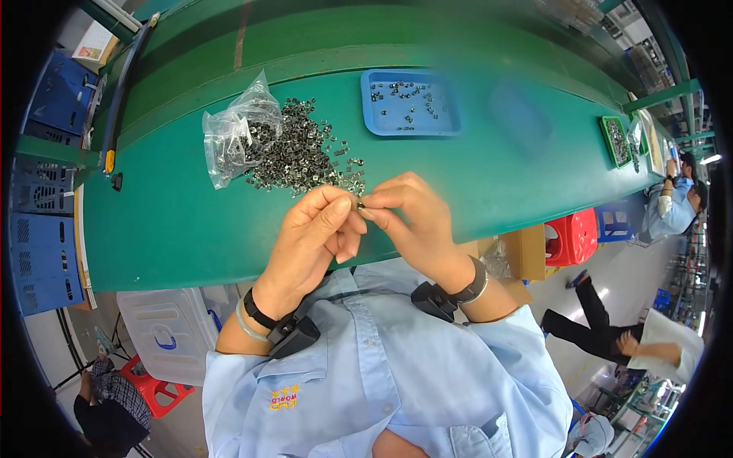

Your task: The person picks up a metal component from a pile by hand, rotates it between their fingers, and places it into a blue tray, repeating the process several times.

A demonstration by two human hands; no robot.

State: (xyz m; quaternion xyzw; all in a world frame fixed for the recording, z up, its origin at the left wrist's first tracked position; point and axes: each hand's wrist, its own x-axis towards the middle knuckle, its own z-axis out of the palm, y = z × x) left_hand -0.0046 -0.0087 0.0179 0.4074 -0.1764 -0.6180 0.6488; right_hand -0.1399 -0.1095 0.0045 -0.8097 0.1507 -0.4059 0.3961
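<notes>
left grip (309, 233): thumb against index | right grip (416, 217): thumb-index pinch, beside left | forearms (496, 301) angled inward

On my head feed I see the left hand (317, 229) and right hand (416, 221) pinching a small dark part (360, 205) over the green tabletop (168, 237), near a loose pile (299, 149) and blue tray (387, 127).

The table (168, 237) is green, the shallow tray (382, 128) blue, the small parts (298, 149) black and silver. The shirt (450, 374) is pale blue, the plastic stools (584, 238) red, one garment (131, 401) checked dark and pale.
</notes>
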